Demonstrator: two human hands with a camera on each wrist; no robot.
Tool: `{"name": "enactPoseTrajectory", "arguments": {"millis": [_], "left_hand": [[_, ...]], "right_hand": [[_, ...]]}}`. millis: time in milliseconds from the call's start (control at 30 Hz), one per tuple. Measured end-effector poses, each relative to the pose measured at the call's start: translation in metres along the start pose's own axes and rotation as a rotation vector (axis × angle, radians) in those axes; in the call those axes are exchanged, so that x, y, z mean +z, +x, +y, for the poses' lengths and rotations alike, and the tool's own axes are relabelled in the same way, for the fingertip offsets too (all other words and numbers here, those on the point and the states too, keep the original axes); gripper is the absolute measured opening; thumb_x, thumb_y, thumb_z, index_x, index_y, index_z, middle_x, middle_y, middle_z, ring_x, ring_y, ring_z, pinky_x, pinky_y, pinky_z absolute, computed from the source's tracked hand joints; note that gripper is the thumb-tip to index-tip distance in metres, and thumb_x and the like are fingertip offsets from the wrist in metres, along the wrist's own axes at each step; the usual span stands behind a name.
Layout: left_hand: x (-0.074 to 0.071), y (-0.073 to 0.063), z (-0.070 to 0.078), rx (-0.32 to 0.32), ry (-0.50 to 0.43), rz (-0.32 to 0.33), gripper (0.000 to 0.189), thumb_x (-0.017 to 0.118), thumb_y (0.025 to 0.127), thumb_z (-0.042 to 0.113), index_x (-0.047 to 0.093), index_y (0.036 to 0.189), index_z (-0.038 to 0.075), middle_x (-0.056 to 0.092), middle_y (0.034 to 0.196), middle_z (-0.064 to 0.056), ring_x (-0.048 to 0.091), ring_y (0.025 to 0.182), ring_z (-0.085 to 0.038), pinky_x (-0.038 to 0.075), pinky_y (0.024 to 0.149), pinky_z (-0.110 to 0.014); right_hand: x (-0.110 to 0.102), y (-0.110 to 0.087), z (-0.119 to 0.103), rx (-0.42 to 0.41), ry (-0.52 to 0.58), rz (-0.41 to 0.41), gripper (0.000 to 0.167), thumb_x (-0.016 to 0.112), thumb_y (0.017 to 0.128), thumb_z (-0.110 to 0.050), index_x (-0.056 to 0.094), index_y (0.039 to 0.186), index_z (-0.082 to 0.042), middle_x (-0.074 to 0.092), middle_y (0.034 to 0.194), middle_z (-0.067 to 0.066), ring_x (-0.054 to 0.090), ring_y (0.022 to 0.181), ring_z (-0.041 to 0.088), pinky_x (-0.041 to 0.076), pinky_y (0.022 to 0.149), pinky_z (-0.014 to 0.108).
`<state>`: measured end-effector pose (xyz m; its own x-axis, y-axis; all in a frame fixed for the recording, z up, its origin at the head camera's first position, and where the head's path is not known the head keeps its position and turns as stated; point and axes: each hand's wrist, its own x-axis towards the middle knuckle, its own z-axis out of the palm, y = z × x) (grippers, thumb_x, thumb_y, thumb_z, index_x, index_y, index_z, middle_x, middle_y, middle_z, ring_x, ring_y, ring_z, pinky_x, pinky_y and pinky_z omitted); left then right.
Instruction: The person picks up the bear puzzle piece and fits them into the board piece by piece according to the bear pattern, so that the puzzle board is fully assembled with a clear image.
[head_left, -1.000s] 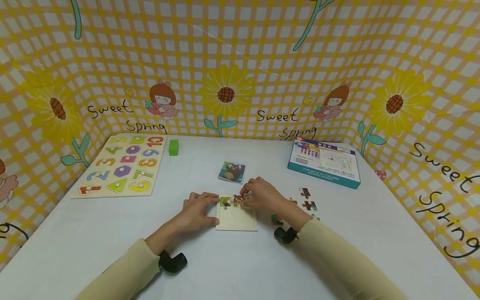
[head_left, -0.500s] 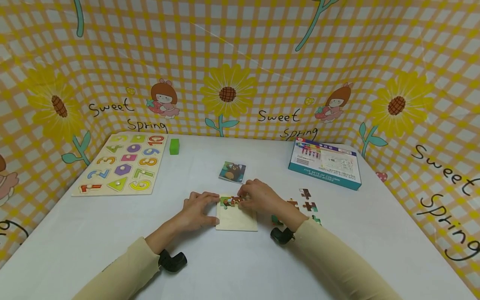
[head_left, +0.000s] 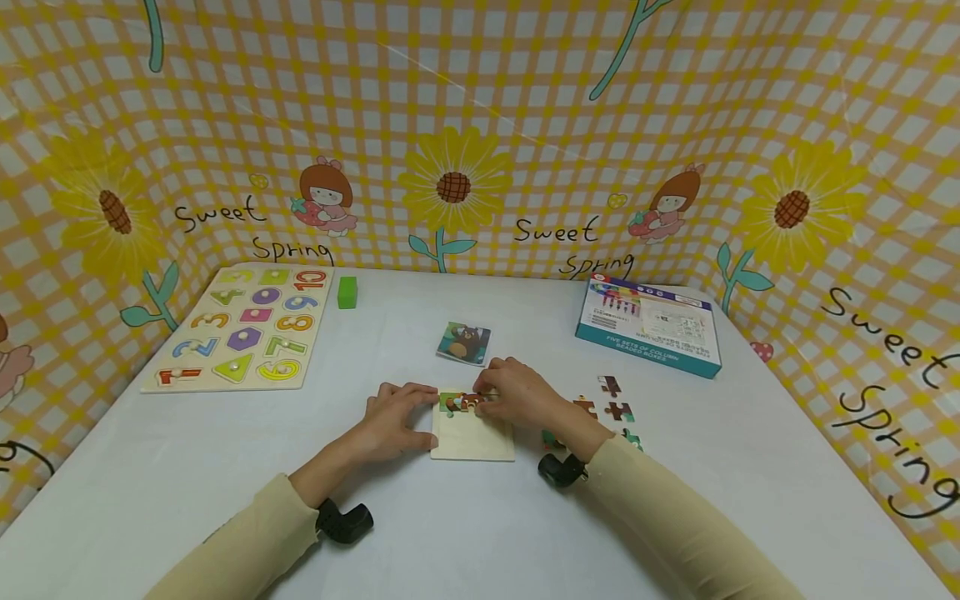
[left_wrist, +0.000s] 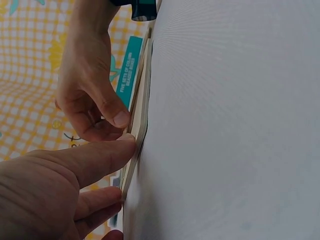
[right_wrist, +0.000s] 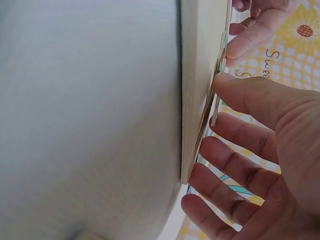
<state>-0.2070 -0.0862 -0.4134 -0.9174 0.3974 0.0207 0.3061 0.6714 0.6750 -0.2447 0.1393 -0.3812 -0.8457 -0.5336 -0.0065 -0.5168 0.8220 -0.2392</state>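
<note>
A square wooden puzzle tray [head_left: 472, 439] lies in the middle of the table in the head view. My left hand [head_left: 390, 423] rests against its left edge, thumb low and index finger near the far corner, fingers mostly straight. Along the tray's far side lie a green corner piece [head_left: 446, 403] and a brown puzzle piece [head_left: 471, 402] with part of a bear. My right hand [head_left: 523, 393] pinches a puzzle piece [right_wrist: 216, 112] between thumb and index finger at that row, and partly covers it. In the right wrist view that piece stands slightly tilted above the tray.
Several loose puzzle pieces [head_left: 620, 412] lie right of the tray, some behind the right wrist. A bear picture card [head_left: 465, 343] lies beyond it. A number board [head_left: 243, 337] and green block [head_left: 347, 293] stand far left, a teal-edged box [head_left: 647, 327] far right.
My right hand has shifted slightly left along the tray's far side, bringing the brown bear piece up against the green corner piece. My left hand has stayed at the tray's edge.
</note>
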Motion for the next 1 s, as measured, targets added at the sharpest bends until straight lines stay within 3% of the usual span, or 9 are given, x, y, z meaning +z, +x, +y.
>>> {"name": "enactPoseTrajectory", "arguments": {"millis": [633,800,1000], "left_hand": [[-0.004,0.006,0.008,-0.014,0.118,-0.027,0.055,0.077,0.074,0.027,0.06,0.124,0.011,0.052,0.135,-0.003,0.038,0.113,-0.026,0.028,0.09,-0.044],[-0.002,0.012,0.011,-0.013,0.122,0.024,0.053,0.077,0.075,0.027,0.06,0.123,0.013,0.054,0.127,-0.007,0.038,0.11,-0.026,0.029,0.09,-0.043],[0.005,0.026,0.015,0.031,0.088,0.074,0.043,0.076,0.075,0.022,0.065,0.115,0.012,0.054,0.115,-0.011,0.04,0.105,-0.026,0.03,0.091,-0.045]], "right_hand": [[0.001,0.0,0.0,-0.018,-0.049,0.013,0.023,0.072,0.082,-0.03,0.071,0.1,-0.017,0.062,0.096,0.0,0.051,0.09,0.017,0.043,0.077,0.033],[0.003,0.001,0.001,-0.023,-0.058,0.023,0.023,0.072,0.081,-0.03,0.071,0.1,-0.017,0.062,0.096,0.0,0.051,0.089,0.017,0.043,0.075,0.032],[0.002,0.001,0.002,-0.027,-0.053,0.029,0.023,0.073,0.08,-0.03,0.072,0.099,-0.016,0.062,0.094,0.0,0.051,0.086,0.016,0.043,0.073,0.031]]}}
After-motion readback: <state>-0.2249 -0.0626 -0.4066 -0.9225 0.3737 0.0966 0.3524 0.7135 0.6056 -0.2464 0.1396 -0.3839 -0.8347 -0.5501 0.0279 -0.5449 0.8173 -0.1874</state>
